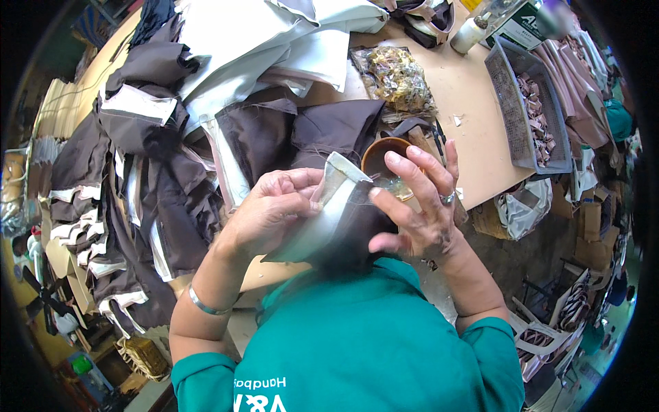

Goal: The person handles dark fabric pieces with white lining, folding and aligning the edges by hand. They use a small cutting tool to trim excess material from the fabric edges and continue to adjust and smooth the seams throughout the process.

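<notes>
My left hand (278,199) pinches the edge of a dark brown and white fabric piece (347,206) between thumb and fingers. The piece is raised in front of my chest, its pale folded end pointing away from me. My right hand (422,202) is spread at the right of this piece, the index fingertip close to its edge and nothing visible in the fingers. Just beyond the fingers stands a round brown bowl (371,156), partly hidden by my right hand. More dark brown fabric pieces (333,130) lie on the table beyond my hands.
Brown and white fabric pieces (161,192) heap up at the left, with large white sheets (247,48) behind. A plastic bag of small bits (396,79) lies on the table (463,147). At the right are a grey basket (508,113) of scraps and a white bottle (469,34).
</notes>
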`<state>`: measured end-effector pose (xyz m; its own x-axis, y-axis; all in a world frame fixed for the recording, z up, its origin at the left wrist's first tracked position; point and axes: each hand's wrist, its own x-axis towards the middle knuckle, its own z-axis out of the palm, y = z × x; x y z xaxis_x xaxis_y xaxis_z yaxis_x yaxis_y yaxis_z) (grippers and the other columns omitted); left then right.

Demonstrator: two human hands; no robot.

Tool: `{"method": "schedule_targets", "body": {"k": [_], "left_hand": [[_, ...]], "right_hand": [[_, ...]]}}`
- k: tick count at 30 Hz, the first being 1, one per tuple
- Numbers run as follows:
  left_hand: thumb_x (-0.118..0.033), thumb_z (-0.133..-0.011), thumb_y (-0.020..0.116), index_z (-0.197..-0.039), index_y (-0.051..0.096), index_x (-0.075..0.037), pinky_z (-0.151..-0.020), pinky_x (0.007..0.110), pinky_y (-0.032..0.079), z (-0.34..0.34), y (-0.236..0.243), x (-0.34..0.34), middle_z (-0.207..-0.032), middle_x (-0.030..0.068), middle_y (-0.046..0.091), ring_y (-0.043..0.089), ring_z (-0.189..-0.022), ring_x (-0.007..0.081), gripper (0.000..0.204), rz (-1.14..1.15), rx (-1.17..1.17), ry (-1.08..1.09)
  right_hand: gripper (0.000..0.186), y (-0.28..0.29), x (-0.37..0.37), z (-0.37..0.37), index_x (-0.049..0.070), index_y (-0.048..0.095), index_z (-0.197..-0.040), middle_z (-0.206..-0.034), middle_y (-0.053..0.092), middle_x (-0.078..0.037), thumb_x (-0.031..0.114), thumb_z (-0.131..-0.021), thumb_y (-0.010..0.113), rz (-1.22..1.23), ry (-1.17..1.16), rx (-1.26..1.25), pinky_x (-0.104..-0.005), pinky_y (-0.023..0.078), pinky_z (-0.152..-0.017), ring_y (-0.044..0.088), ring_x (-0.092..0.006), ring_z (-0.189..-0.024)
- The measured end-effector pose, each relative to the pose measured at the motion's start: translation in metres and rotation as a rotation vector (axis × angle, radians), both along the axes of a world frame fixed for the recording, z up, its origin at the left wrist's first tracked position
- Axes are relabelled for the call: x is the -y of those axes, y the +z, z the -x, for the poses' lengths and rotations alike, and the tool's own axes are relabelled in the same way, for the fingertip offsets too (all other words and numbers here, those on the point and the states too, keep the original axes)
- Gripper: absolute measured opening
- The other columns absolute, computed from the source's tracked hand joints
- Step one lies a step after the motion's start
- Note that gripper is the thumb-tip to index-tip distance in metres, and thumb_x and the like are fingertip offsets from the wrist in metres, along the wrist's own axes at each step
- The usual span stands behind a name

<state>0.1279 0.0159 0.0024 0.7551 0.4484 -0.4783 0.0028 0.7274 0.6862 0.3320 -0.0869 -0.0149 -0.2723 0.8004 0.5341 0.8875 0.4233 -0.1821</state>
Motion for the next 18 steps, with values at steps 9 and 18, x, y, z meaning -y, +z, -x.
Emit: {"method": "schedule_targets", "body": {"k": [9,18], "left_hand": [[0.001,-0.074,0.047,-0.116,0.047,0.006,-0.064,0.02,0.046,-0.005,0.001,0.013,-0.098,0.0082,0.059,0.057,-0.075,0.0089,0.042,-0.109,0.015,-0.074],[0.003,-0.076,0.051,-0.113,0.049,0.004,-0.078,0.024,0.043,0.001,0.01,0.012,-0.099,0.005,0.057,0.054,-0.089,0.0096,0.038,-0.535,0.012,0.009]], "right_hand": [[0.067,0.004,-0.03,0.002,0.016,0.063,-0.097,-0.129,0.04,-0.009,0.07,-0.076,0.029,0.156,-0.123,0.065,-0.0531,0.009,-0.103,0.033,-0.0286,-0.12],[0.053,0.027,-0.022,0.012,0.006,0.046,-0.12,-0.099,0.057,-0.011,0.017,-0.073,0.067,0.441,0.067,-0.913,-0.0357,0.041,-0.085,0.054,-0.0217,-0.092]]}}
